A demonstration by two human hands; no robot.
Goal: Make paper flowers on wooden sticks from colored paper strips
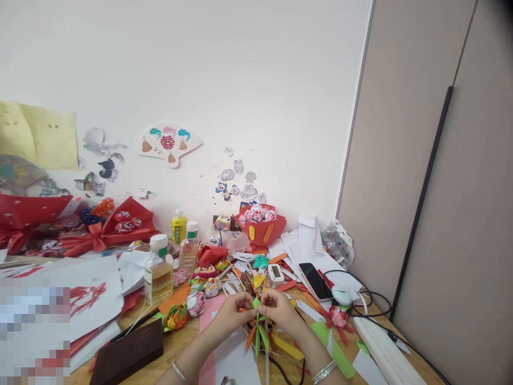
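Note:
My left hand (229, 315) and my right hand (280, 310) meet over the wooden table (176, 347), each pinching the top of a small paper craft (258, 329) made of green and orange strips. The strips hang down between my wrists over a pink sheet (210, 315). Both hands are closed on the craft. Each wrist wears a silver bracelet.
Glue bottles (159, 267) stand behind the left hand, with folded paper balls (196, 300) near them. A phone (315, 280), a white mouse (342, 295) and black cables lie at the right. A dark box (128, 353) sits front left. A red paper bouquet (260, 224) leans against the wall.

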